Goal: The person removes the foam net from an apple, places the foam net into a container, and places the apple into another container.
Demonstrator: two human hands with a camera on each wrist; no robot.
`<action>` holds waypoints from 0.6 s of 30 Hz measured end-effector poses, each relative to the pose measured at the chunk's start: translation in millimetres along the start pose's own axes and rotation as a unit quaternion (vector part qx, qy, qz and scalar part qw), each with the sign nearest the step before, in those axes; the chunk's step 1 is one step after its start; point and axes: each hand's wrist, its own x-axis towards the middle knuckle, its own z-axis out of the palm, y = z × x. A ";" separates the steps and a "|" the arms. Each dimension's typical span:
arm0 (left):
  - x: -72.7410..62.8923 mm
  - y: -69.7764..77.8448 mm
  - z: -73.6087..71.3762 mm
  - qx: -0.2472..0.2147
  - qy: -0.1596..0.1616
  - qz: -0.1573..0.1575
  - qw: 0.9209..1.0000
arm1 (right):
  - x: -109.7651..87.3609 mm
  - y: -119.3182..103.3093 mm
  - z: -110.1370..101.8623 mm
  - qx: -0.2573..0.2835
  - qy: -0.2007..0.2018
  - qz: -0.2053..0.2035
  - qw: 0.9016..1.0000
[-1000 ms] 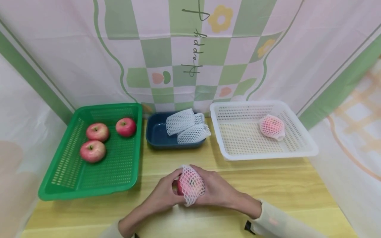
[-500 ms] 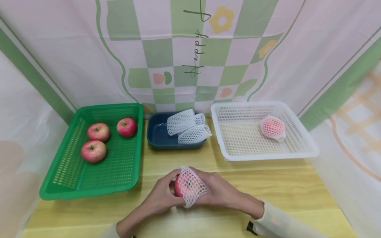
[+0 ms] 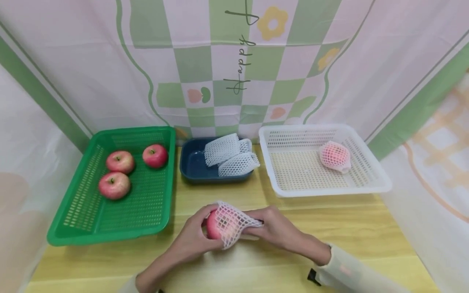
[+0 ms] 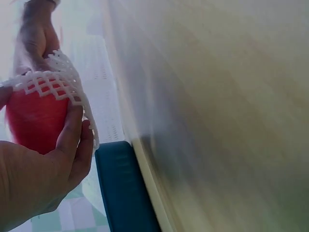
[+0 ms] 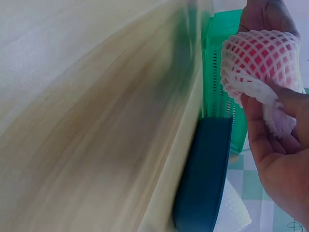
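Note:
A red apple (image 3: 213,226) sits partly inside a white foam net sleeve (image 3: 231,221), above the near middle of the table. My left hand (image 3: 194,234) grips the apple from the left, its bare red side (image 4: 38,118) showing in the left wrist view. My right hand (image 3: 278,228) pinches the gathered tail of the sleeve on the right. In the right wrist view the net (image 5: 260,55) covers the apple's side, and its bunched end (image 5: 280,118) lies between thumb and fingers of my right hand (image 5: 285,154).
A green basket (image 3: 170,195) with three bare apples stands at left. Behind the hands, a dark blue tray (image 3: 192,162) holds several foam net sleeves (image 3: 221,150). At right, a white basket (image 3: 289,191) holds one net-covered apple (image 3: 335,156). A patterned curtain (image 3: 227,65) hangs behind.
My right hand has moved from around the netted apple to the sleeve's tail, which is now drawn out to the right. My left hand and the apple have shifted slightly left.

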 end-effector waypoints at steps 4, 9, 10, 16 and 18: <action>-0.2 1.8 -3.3 -0.007 0.011 -0.004 1.000 | 0.4 -1.9 -5.6 -0.014 0.013 0.005 1.000; -2.3 3.3 -7.1 -0.026 0.020 -0.015 0.999 | 2.4 -6.5 -18.9 -0.021 0.013 0.018 1.000; -3.0 3.6 -7.9 -0.029 0.020 -0.015 0.999 | 3.6 -7.6 -22.3 -0.021 0.015 0.021 0.999; -4.9 4.4 -11.9 -0.057 0.017 -0.018 0.998 | 15.9 -16.7 -45.5 -0.051 0.039 0.008 0.998; -5.2 4.2 -13.0 -0.064 0.015 -0.020 0.998 | 21.0 -20.6 -54.1 -0.067 0.045 -0.006 0.997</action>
